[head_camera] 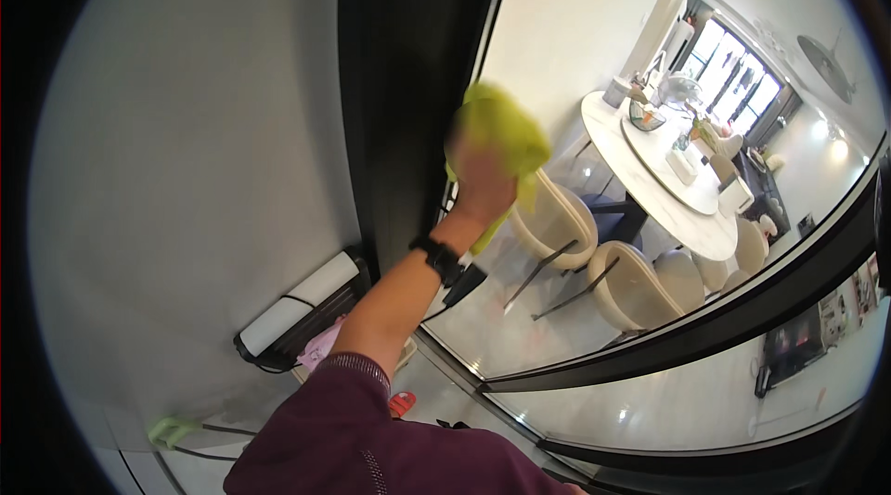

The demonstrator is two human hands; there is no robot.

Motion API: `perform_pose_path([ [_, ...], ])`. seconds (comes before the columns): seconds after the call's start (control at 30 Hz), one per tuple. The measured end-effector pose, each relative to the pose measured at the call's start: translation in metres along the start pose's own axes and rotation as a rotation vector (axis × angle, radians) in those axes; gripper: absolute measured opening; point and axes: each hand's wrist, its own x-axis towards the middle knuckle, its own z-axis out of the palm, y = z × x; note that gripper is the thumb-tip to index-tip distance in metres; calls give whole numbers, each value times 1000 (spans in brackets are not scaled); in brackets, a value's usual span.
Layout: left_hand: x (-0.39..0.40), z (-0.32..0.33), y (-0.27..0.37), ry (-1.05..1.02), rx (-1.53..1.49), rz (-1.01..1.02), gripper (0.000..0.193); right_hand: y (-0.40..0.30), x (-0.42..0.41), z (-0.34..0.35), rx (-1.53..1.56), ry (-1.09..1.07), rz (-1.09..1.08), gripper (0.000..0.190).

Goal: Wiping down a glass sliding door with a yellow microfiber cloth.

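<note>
My left hand [486, 178], with a black watch [443, 260] on the wrist, is raised before me and holds a yellow-green cloth [511, 130]. The cloth is bunched around the fingers and hides most of them; hand and cloth are blurred. They are at the edge of a wide black upright frame [411, 98], beside a large glass pane [557, 29]. Whether the cloth touches the glass, I cannot tell. My right hand is out of view.
Left of the frame is a grey wall [188, 147]. A white-and-black device [299, 307] and a pink cloth [322, 343] are below it. Beyond the glass are an oval marble-look table [626, 171] and beige chairs [557, 227]. A red slipper [401, 404] lies on the floor.
</note>
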Motion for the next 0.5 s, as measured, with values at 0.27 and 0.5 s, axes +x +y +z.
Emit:
perform_pose_path([
  [0.27,-186,6,-21,-247,38,-244,44,-57,-25,-15,8,92,120,29],
  [0.5,3,28,125,43,-113,66,48,-16,-8,-16,-82,-67,273,31],
])
